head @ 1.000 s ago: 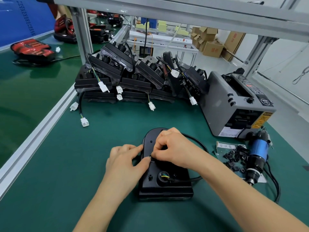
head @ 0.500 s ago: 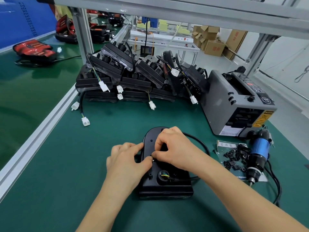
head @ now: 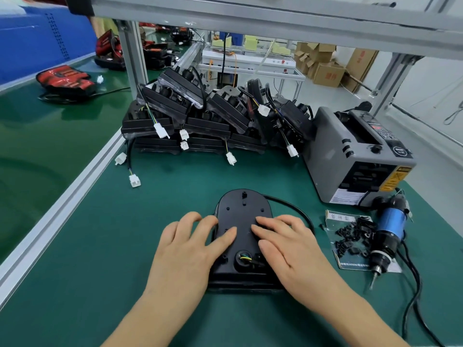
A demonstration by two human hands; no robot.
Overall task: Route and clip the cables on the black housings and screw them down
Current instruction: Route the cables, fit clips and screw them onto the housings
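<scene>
Black housing (head: 241,221) is lying near the middle of the table's (head: 100,271) near edge, with the left hand (head: 190,249) and right hand (head: 288,246) resting flat on it, fingers nearly straight and gripping nothing. Its cable (head: 293,209) is looping loose off the right side. With no clip holding it, I judge it is risking slipping off its route or getting pinched. The housing's long axis is running near-to-far, rounded end pointing at the far edge.

Green-matted workbench (head: 75,284), aluminium frame (head: 131,53), cardboard boxes (head: 328,71)
</scene>
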